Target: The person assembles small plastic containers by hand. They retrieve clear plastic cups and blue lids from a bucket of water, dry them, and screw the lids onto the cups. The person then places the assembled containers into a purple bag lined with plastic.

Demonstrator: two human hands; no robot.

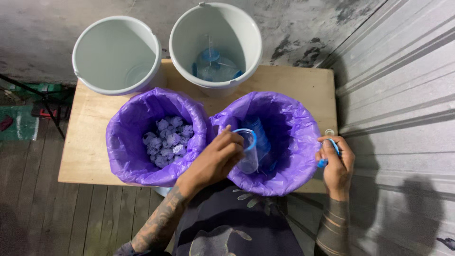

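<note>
My left hand point(215, 159) holds a clear plastic cup with a blue rim point(248, 150) over the right purple-lined bin point(289, 118). My right hand point(335, 161) is by that bin's right edge, its fingers closed on a small blue ring-shaped piece point(328, 156). More clear and blue plastic pieces lie inside the right bin. The left purple-lined bin point(128, 137) holds several crumpled pale paper balls point(167, 140).
Two white buckets stand at the back of the wooden table point(303, 83): the left bucket point(116, 54) shows a clear item at its bottom, the right bucket point(215, 42) holds clear and blue plastic parts. A corrugated metal wall point(403, 95) runs along the right. Wooden floorboards lie to the left.
</note>
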